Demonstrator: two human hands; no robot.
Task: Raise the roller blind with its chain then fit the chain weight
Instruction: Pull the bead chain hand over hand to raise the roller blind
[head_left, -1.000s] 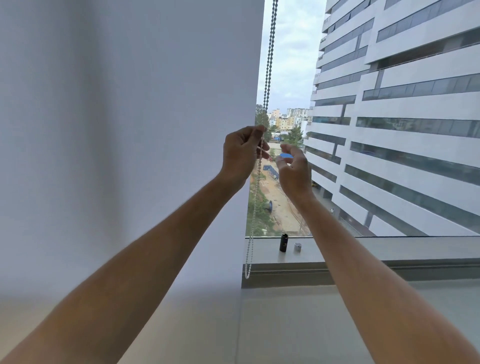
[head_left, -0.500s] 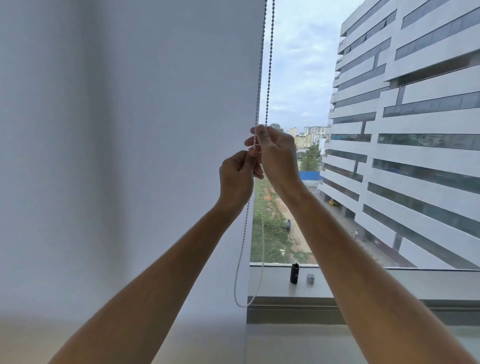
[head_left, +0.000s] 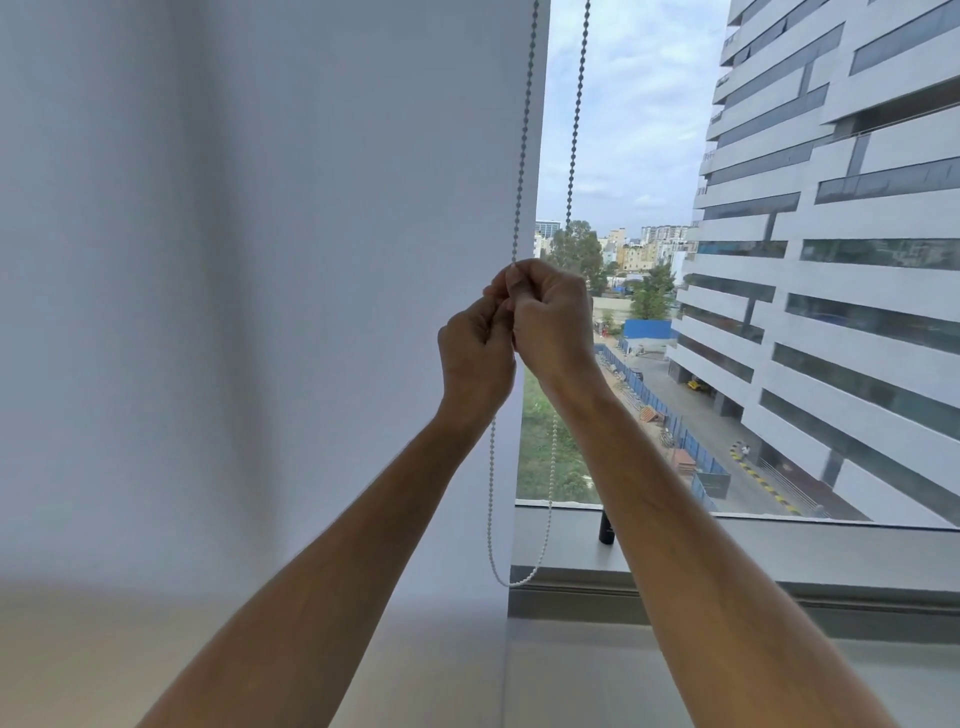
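Note:
A white roller blind (head_left: 260, 260) covers the left part of the window and hangs down past the sill. Its bead chain (head_left: 522, 156) runs down in two strands and ends in a loop (head_left: 519, 581) near the sill. My right hand (head_left: 553, 322) is closed around the left strand at its top, thumb and finger pinching the beads. My left hand (head_left: 475, 353) sits just below and left of it, also closed on the chain. A small black cylinder, the chain weight (head_left: 604, 530), stands on the sill, partly hidden behind my right forearm.
The grey window sill (head_left: 779, 551) runs along the bottom of the glass. A large white building (head_left: 831, 260) and a street lie outside. A pale wall or surface fills the lower left.
My right hand has risen above the left and closed on the chain; both hands now touch. The view has tilted so the sill and weight sit lower, and the second small item is hidden.

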